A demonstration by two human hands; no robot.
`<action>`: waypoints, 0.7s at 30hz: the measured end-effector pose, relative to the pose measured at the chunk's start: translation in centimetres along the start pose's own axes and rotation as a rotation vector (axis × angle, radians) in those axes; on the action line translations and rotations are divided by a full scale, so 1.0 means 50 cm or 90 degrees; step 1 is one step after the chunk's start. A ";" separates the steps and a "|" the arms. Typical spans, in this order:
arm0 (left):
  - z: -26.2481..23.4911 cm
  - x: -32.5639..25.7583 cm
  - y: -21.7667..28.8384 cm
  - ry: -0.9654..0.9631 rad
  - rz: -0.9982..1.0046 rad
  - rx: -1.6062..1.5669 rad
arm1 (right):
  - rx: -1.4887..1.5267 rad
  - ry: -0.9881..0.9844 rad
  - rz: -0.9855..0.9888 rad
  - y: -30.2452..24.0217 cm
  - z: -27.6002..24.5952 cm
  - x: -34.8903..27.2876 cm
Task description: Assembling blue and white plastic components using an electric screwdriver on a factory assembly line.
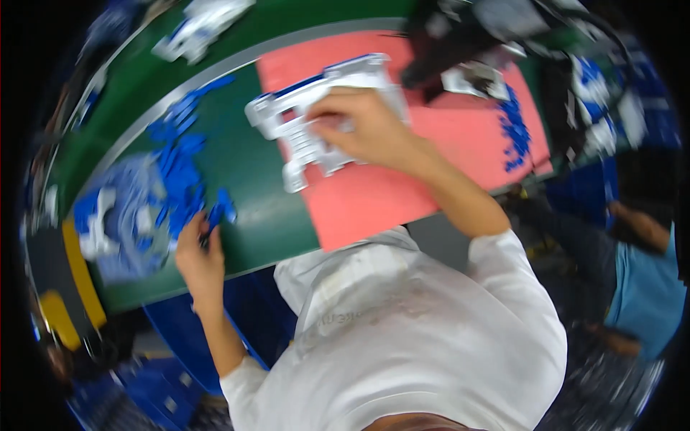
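A white plastic housing (pixel 305 140) with slots and a blue strip (pixel 298 86) along its far edge lies on the pink mat. My right hand (pixel 370 129) is over its middle, thumb and fingers curled together at the surface; whatever they grip is hidden. On the left, my left hand (pixel 200 255) is at the near end of a pile of blue plastic pieces (pixel 180 165). Its thumb and fingers close around a blue plastic piece (pixel 221 207), though blur softens the detail.
A clear plastic bag (pixel 129 237) holding blue and white parts lies left of the pile. Small blue parts (pixel 514 133) lie along the right of the pink mat (pixel 366 208), beside a dark machine (pixel 453 43). Another white part (pixel 201 29) is at the far left. A person in blue (pixel 647 294) is at the right.
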State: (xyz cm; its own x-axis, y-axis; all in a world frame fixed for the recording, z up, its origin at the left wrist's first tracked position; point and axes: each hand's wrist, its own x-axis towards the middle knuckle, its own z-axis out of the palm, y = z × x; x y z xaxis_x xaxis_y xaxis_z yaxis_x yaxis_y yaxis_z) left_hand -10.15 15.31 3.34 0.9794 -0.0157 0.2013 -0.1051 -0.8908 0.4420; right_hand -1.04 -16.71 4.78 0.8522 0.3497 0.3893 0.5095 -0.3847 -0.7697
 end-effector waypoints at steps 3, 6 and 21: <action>-0.004 0.002 -0.002 -0.011 0.038 -0.018 | 0.031 0.017 -0.093 -0.008 -0.003 -0.001; -0.016 0.022 0.013 0.037 0.062 -0.103 | 0.112 -0.026 -0.060 -0.034 -0.013 -0.012; 0.162 0.232 0.214 -0.767 -0.078 -1.193 | 0.408 0.050 0.103 -0.039 -0.051 0.006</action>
State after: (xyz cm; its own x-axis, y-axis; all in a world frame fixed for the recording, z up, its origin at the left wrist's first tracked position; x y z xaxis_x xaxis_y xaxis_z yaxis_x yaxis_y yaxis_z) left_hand 1.49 1.92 3.35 0.5276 -0.8490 -0.0278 0.6678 0.3944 0.6313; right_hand -1.46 -18.04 7.68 0.9304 0.2582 0.2601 0.2225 0.1659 -0.9607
